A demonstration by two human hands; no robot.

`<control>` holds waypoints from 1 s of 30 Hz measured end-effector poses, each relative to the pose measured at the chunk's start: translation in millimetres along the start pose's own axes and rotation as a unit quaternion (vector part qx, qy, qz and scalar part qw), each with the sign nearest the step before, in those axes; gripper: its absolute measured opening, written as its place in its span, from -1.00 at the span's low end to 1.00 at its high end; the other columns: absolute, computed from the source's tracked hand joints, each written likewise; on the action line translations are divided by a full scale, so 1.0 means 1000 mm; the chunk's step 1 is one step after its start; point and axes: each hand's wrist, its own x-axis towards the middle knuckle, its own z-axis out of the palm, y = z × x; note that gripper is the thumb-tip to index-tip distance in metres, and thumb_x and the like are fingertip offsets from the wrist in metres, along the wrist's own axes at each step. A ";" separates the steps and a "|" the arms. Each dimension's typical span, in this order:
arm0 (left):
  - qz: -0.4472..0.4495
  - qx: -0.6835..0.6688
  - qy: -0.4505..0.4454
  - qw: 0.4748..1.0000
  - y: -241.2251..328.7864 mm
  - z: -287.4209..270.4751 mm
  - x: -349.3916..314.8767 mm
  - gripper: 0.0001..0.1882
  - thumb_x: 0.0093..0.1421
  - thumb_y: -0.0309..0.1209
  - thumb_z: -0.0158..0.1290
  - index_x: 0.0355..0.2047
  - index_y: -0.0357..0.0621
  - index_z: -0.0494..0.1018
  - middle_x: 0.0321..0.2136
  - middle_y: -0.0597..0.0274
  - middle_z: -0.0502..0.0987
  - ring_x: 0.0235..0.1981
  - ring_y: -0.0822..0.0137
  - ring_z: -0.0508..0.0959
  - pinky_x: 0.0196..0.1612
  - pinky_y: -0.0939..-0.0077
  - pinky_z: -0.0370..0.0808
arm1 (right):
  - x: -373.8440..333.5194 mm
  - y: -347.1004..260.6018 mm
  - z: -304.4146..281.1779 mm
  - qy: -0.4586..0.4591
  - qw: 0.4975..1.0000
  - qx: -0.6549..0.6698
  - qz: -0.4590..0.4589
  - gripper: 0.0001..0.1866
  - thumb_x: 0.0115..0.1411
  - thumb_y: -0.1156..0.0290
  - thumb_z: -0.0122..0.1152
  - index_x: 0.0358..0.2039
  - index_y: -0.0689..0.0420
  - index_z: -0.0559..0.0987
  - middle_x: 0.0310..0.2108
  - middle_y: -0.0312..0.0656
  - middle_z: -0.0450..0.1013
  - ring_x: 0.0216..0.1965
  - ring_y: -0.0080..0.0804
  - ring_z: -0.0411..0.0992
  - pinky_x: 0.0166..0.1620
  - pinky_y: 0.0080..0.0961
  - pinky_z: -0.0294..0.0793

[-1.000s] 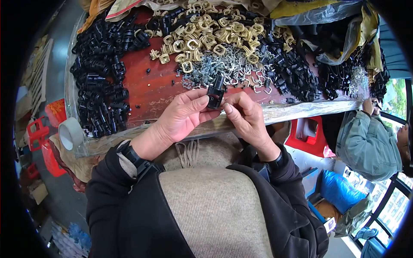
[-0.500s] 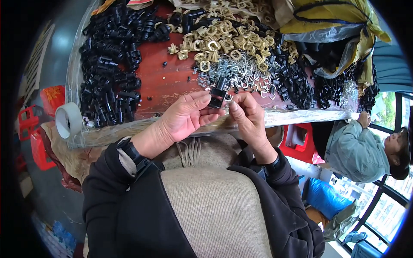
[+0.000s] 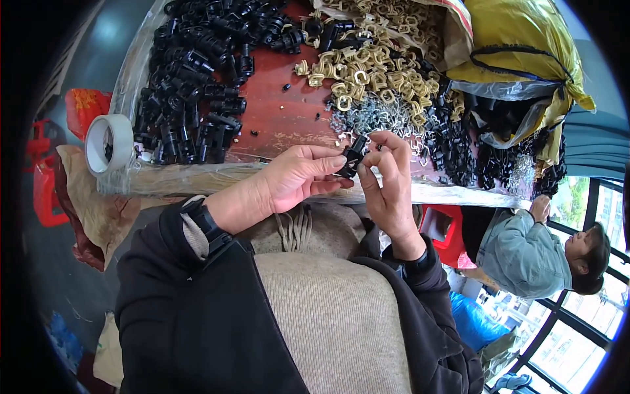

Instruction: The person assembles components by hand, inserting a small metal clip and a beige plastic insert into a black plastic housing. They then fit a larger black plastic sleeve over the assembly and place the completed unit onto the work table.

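Both hands pinch one small black plastic clip (image 3: 351,156) between fingertips: left hand (image 3: 295,180) grips its lower end, right hand (image 3: 386,180) clamps the top, held in air just over the bench's near edge (image 3: 197,176). Since a second ago the hands have lifted slightly and drawn closer together, clip now upright; looks like a part is being pressed in. Silver metal springs (image 3: 377,118), tan pieces (image 3: 367,72), black clip pile (image 3: 190,98) lie behind; tape roll (image 3: 108,141) at left edge
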 end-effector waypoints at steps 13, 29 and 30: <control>-0.030 0.081 0.059 0.995 -0.007 0.018 0.029 -0.79 0.04 -0.43 -0.02 -0.30 -0.24 0.39 -0.40 0.24 0.47 -0.37 0.38 0.49 -0.31 0.65 0.44 | -0.010 0.025 -0.021 -0.013 0.997 -0.078 -0.026 -0.89 -0.10 0.54 0.05 -0.51 0.15 0.33 -0.25 -0.11 0.23 -0.22 -0.19 0.18 -0.17 -0.34 0.08; -0.027 0.119 0.083 0.989 -0.004 0.014 0.021 -0.78 -0.01 -0.44 0.05 -0.34 -0.27 0.40 -0.44 0.28 0.45 -0.44 0.49 0.45 -0.35 0.69 0.41 | -0.009 0.023 -0.013 -0.027 0.997 0.069 0.005 -0.87 -0.12 0.59 0.09 -0.56 0.16 0.32 -0.28 -0.12 0.24 -0.26 -0.20 0.21 -0.22 -0.40 0.18; -0.022 0.111 0.080 0.990 -0.001 0.012 0.018 -0.78 -0.02 -0.44 0.05 -0.34 -0.27 0.40 -0.44 0.28 0.45 -0.43 0.48 0.46 -0.36 0.70 0.41 | -0.006 0.023 -0.010 -0.016 0.994 0.110 0.016 -0.87 -0.11 0.59 0.09 -0.56 0.16 0.33 -0.28 -0.11 0.24 -0.27 -0.20 0.21 -0.24 -0.40 0.20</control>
